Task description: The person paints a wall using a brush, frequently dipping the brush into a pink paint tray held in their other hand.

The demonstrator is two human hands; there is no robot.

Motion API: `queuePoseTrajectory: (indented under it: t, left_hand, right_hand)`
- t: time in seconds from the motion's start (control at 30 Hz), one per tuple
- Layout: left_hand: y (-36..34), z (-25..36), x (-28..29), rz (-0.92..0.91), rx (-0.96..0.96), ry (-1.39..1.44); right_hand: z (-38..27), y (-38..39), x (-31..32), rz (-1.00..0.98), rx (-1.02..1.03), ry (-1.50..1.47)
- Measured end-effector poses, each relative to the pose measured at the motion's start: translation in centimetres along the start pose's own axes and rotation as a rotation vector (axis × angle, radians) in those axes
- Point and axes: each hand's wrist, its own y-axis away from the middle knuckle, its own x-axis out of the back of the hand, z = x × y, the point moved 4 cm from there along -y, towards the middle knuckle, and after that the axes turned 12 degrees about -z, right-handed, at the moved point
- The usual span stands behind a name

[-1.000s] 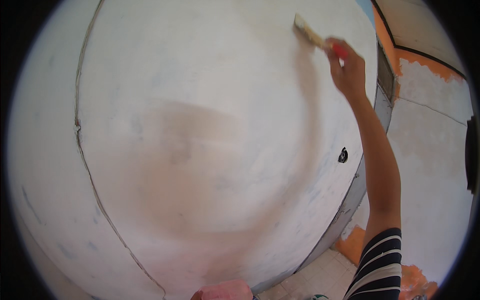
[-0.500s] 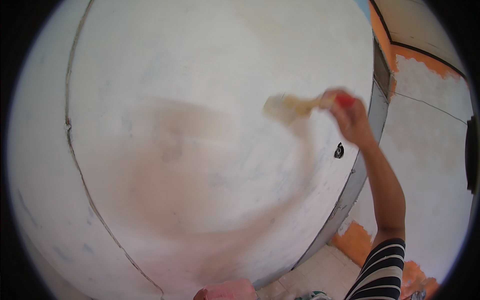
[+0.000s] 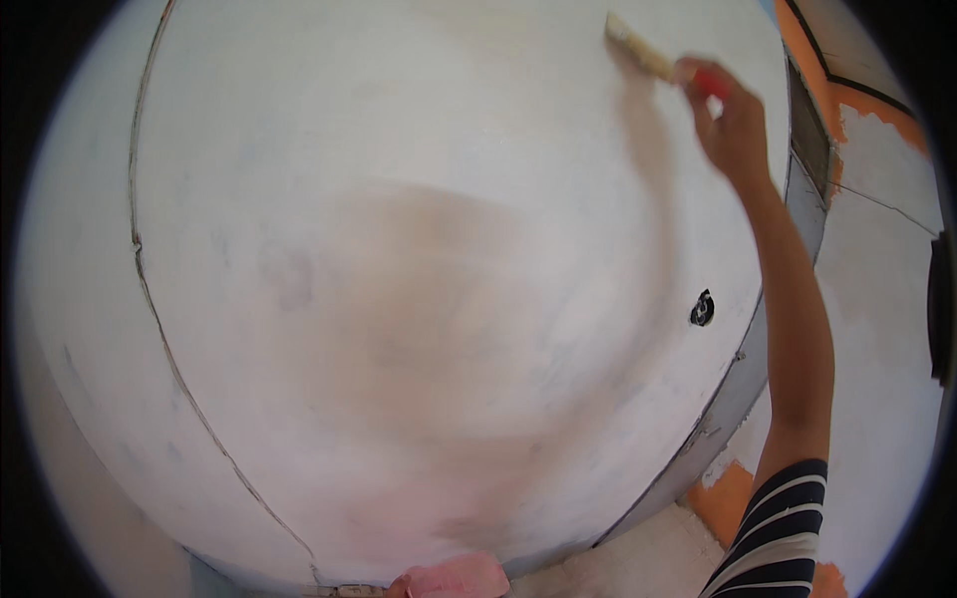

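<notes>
My right hand (image 3: 740,125) is closed round the red handle of a flat paintbrush (image 3: 643,50), high up at the right side of a whitish wall (image 3: 429,130). The pale bristles point up and left, at or close against the wall; whether they touch it I cannot tell. At the lower edge, a small part of my left hand (image 3: 399,586) shows, gripping the side of a pink container (image 3: 461,578). Most of that hand and the container's inside are out of sight.
A dark round hole with wires (image 3: 703,308) sits in the wall at the right. A thin cable channel (image 3: 179,371) runs down the left. Beyond a grey frame is a second wall (image 3: 877,329), white with orange patches. Pale floor (image 3: 648,548) shows below.
My right hand and the paintbrush have gone up and a little right along the wall. The brush now points more steeply upward. The view has shifted slightly; the pink container stays low.
</notes>
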Motion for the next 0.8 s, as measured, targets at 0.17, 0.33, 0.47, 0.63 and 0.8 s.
queuePoseTrajectory:
  t: [0.17, 0.33, 0.47, 0.63, 0.8]
  left_hand:
    - [-1.4, -4.0, -2.1, 0.040, 0.034, -0.045]
    - [-2.9, -9.0, -2.2, 0.042, -0.013, 0.135]
    - [-2.5, -10.4, -3.9, 0.003, -0.055, 0.163]
    - [0.7, -9.4, -7.7, 0.095, -0.228, -0.274]
    - [0.6, -11.9, -7.0, 0.054, -0.269, -0.020]
  right_hand:
    - [-9.0, 9.9, -0.7, -0.210, 0.381, -0.397]
    - [-11.1, 12.4, -0.5, -0.732, 0.063, -0.896]
    - [-2.1, 7.9, 0.1, -0.316, 0.071, -0.763]
    - [5.1, 0.1, 2.1, 0.179, -0.167, -0.349]
    - [3.8, -0.5, 3.1, 0.236, -0.004, -0.400]
